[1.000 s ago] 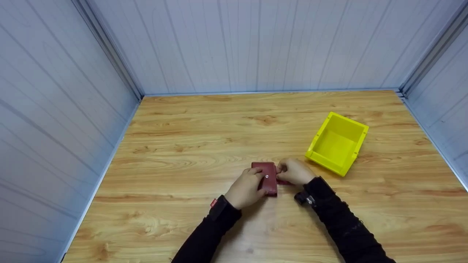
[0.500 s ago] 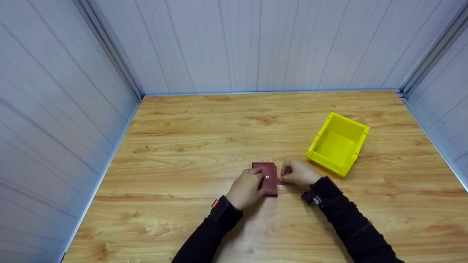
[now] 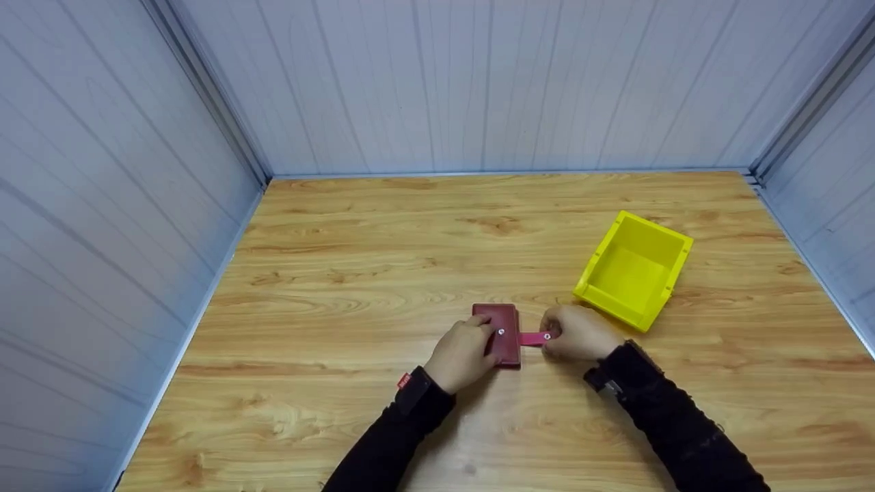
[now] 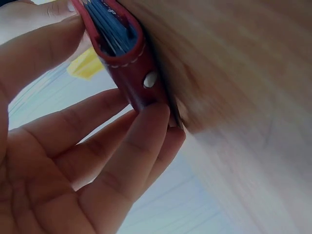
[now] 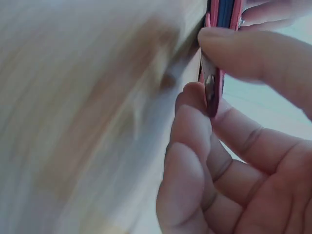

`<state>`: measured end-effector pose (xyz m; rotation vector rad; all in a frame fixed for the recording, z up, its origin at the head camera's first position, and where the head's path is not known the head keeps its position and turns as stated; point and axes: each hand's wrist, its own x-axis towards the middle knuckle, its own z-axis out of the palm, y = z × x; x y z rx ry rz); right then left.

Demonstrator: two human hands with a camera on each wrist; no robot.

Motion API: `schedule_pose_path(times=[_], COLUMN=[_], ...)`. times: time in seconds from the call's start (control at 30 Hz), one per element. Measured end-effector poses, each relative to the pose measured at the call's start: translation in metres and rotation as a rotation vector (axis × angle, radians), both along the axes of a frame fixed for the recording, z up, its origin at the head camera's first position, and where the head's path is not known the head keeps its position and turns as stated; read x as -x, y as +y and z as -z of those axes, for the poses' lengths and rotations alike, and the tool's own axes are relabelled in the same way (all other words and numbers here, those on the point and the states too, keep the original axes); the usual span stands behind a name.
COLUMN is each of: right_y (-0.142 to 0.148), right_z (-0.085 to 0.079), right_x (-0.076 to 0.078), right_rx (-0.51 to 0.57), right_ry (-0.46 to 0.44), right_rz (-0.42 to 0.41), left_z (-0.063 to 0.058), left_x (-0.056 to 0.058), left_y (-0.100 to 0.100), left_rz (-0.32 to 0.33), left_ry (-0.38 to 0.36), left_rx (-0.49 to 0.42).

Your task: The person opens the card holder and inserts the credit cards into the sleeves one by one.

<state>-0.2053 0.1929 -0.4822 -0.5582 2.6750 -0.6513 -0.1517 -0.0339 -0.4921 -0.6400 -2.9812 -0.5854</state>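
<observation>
A dark red card wallet [image 3: 504, 318] lies on the wooden table with a metal snap stud [image 3: 501, 331] on its upper face. My left hand [image 3: 459, 355] grips it from the left, thumb on the near edge and fingers across the top. The left wrist view shows a stack of bluish card sleeves [image 4: 109, 29] inside the wallet's open end. From its right side a pinkish-red strap [image 3: 532, 339] sticks out, pulled straight, with a snap at its tip. My right hand [image 3: 581, 333] pinches that tip; in the right wrist view, thumb and fingers hold the strap [image 5: 216, 97] edge-on.
A yellow plastic bin [image 3: 586, 295] stands on the table [image 3: 383, 232] to the right, just beyond my right hand. Pale panel walls [image 3: 451, 82] enclose the table at the back and both sides.
My right hand has moved right, away from the wallet's edge, and the strap now shows stretched out with its snap visible. The left hand and wallet have hardly moved.
</observation>
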Motion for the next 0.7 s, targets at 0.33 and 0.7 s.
schedule_pose_path(times=[0.33,0.7], right_y=[-0.003,-0.02], right_z=[-0.006,-0.005], right_x=[-0.003,-0.002], right_rx=[0.039,0.156], right_ry=[0.02,0.134], right_rz=[0.023,-0.047], left_z=[0.001,0.001], left_x=[0.001,0.001], left_y=[-0.001,-0.001], left_rz=[0.006,-0.001], left_ry=[-0.018,-0.013], left_rx=[-0.002,-0.005])
